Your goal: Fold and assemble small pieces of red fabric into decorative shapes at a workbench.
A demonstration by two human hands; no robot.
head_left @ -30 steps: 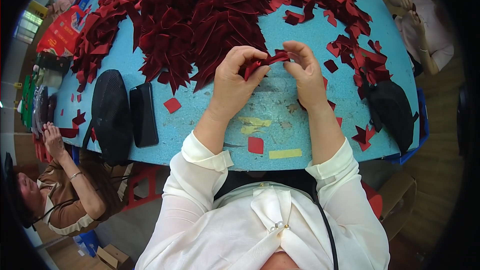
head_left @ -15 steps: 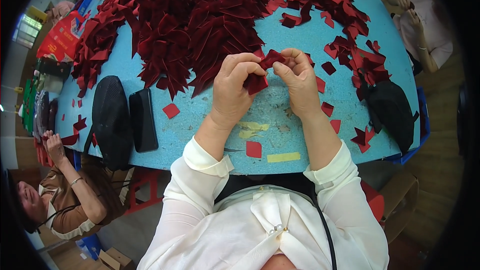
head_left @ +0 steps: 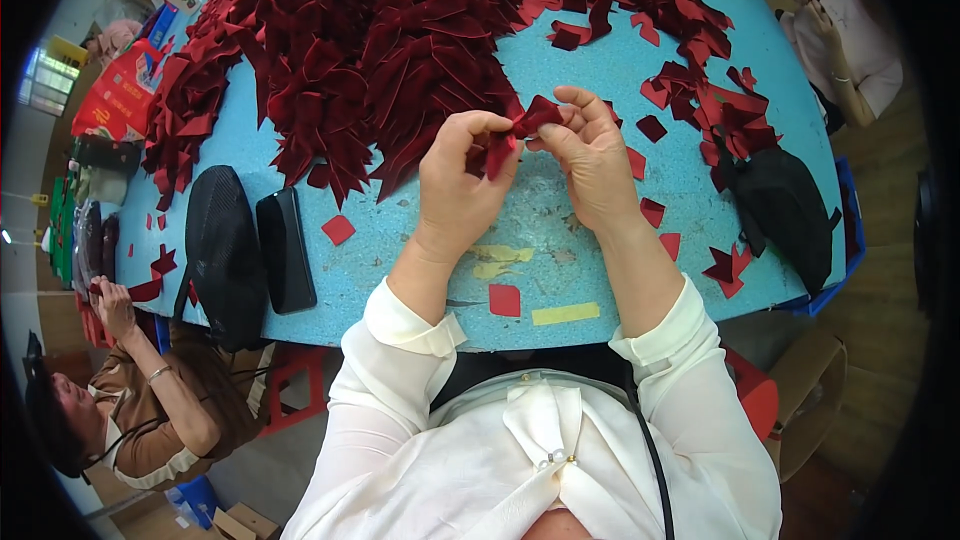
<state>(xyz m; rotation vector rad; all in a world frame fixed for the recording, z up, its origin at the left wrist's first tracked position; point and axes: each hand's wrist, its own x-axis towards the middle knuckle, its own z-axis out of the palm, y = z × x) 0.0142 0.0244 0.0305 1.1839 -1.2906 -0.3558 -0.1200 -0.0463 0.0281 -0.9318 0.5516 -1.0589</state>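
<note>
A small dark red velvet bow (head_left: 537,118) is pinched between my two hands above the table. My left hand (head_left: 462,175) grips its left side, with a brighter red tail hanging beneath the fingers. My right hand (head_left: 592,155) holds the right end between thumb and fingers. Just beyond my hands lies a big heap of dark red velvet bows (head_left: 440,50). Nearer to me, a small red fabric square (head_left: 505,300) rests by a strip of yellow tape (head_left: 566,314) on the blue tabletop (head_left: 420,280).
A black pouch (head_left: 226,250) and a phone (head_left: 286,250) lie at the left; another black bag (head_left: 785,220) is at the right. Red fabric strips (head_left: 715,115) spread along the right side. Co-workers sit at the left (head_left: 150,400) and far right (head_left: 845,50), handling red pieces.
My fingers have shifted on the bow. Its middle now looks gathered, and the lower tail has turned narrower under my left hand. The view has shifted slightly.
</note>
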